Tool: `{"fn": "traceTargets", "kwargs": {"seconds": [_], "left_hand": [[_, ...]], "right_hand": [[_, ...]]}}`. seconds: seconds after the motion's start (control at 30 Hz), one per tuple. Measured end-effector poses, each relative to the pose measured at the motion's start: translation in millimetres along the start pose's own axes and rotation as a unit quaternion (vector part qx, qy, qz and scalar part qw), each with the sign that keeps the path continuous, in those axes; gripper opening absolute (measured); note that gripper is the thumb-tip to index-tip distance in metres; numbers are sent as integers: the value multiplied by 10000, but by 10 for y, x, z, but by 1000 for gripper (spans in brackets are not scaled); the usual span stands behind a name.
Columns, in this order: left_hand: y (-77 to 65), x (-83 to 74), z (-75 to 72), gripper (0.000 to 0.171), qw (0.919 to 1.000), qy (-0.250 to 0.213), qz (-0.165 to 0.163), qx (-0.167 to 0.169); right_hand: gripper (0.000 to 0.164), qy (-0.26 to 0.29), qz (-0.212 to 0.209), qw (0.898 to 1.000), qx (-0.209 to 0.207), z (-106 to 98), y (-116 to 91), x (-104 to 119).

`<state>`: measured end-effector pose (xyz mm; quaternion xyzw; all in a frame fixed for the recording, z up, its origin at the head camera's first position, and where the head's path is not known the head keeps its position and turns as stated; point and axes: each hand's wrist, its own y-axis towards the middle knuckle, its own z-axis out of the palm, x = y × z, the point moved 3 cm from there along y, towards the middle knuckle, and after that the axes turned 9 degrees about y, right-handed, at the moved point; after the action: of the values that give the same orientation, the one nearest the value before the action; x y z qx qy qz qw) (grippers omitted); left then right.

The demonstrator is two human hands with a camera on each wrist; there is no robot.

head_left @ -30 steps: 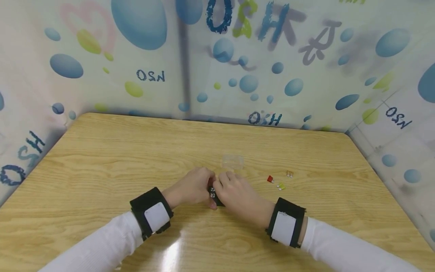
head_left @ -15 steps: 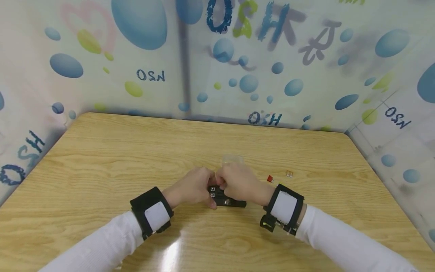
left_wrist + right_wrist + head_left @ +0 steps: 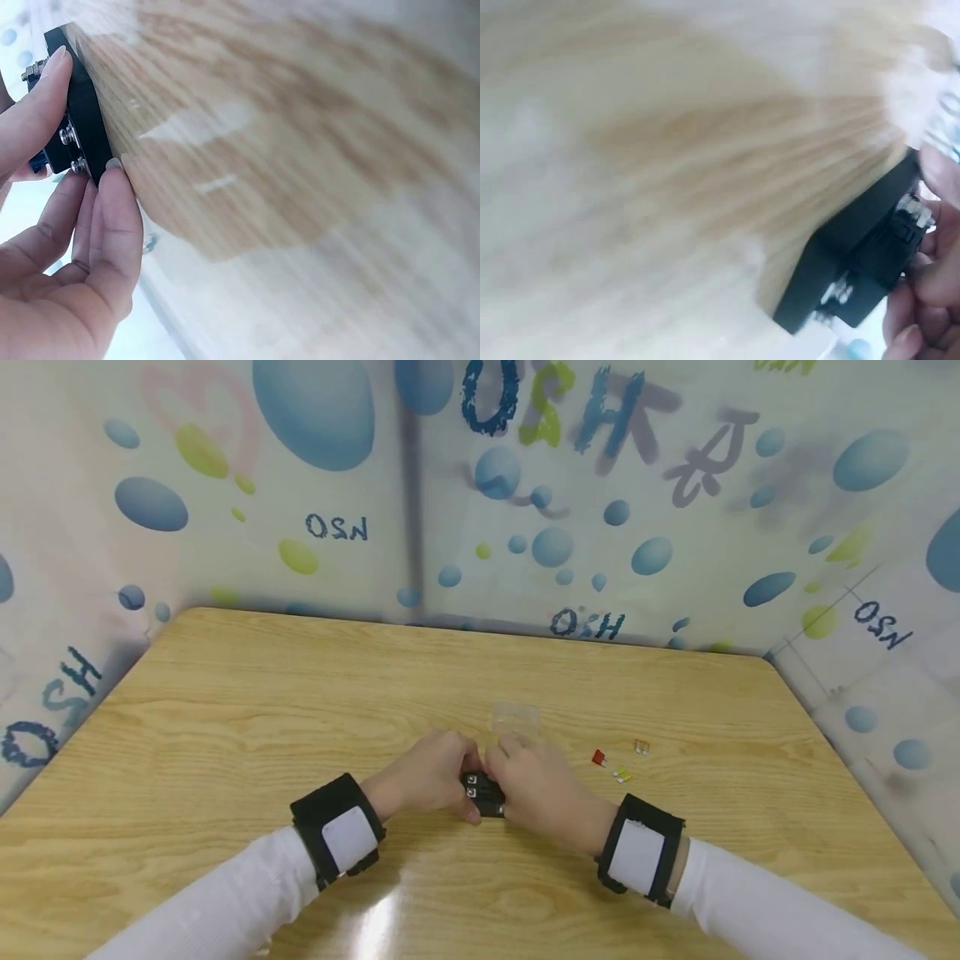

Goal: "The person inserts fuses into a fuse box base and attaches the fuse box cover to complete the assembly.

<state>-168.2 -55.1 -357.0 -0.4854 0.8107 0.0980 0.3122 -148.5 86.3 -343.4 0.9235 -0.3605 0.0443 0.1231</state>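
In the head view a black fuse block [image 3: 486, 795] with metal screw terminals lies between both hands on the table. My left hand [image 3: 431, 774] grips its left end, thumb on the near side. Over its right part my right hand [image 3: 543, 789] bends its fingers, hiding that end. The left wrist view shows the fuse block [image 3: 90, 120] edge-on, held between fingertips, with a small blue part [image 3: 37, 161] beside the fingers. In the right wrist view, curled fingers touch the top of the fuse block [image 3: 855, 247]; whether they pinch a smaller piece is hidden.
Right of the hands lie a red blade fuse [image 3: 599, 758], a yellow blade fuse [image 3: 622, 774] and an orange-brown blade fuse [image 3: 641, 747]. A clear plastic cover [image 3: 516, 717] lies just beyond the right hand. Printed curtains [image 3: 465, 527] stand behind the wooden table [image 3: 262, 693].
My right hand rose into a tighter fist over the block, showing its right end, then came down rightward over it again. The left hand has kept its hold.
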Motion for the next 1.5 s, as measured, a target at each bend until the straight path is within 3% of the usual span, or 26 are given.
{"fn": "traceTargets", "kwargs": {"seconds": [0.1, 0.5, 0.8, 1.13, 1.33, 1.5], "left_hand": [[3, -8, 3, 43, 10000, 42, -29, 11], [2, -16, -1, 42, 9999, 125, 55, 23], [8, -11, 9, 39, 10000, 53, -18, 61], [19, -16, -3, 44, 9995, 89, -260, 154], [3, -39, -13, 45, 9993, 144, -276, 196], [-4, -41, -16, 46, 9993, 149, -302, 190]], "right_hand": [[24, -525, -372, 9979, -111, 10, -56, 35], [11, -648, -542, 9962, -201, -16, -111, 66], [14, -160, -641, 9974, -292, -66, -115, -10], [21, 85, -447, 9984, -339, -367, -36, -286], [25, 316, -541, 9980, -55, -471, -30, -455], [30, 487, -309, 9983, 99, -573, -35, -586]]}}
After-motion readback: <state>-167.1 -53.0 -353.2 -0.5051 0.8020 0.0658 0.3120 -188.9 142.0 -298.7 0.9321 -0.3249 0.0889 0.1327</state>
